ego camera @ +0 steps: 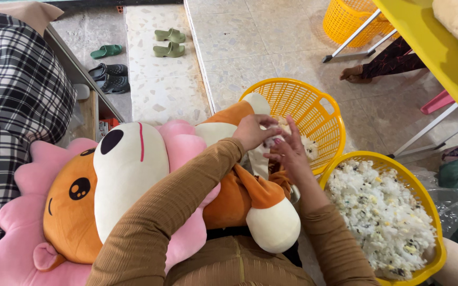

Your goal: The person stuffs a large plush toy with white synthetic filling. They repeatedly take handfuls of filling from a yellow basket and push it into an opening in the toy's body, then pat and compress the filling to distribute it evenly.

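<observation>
A big plush lion point(128, 185) with an orange body, cream snout and pink mane lies across my lap, head to the left. My left hand point(254, 130) grips the toy's body near an opening between its legs. My right hand point(288, 152) is beside it, fingers apart, pressing a small clump of white stuffing at the opening. A yellow basket point(437, 222) full of white shredded foam stuffing sits at my right knee.
A second yellow basket point(328, 114) stands beyond the toy, nearly empty. A third yellow basket point(340, 18) is farther back under a yellow table point(436, 47). Another person's foot point(353, 73) rests by the table leg. Sandals point(169, 42) lie on the tiled floor.
</observation>
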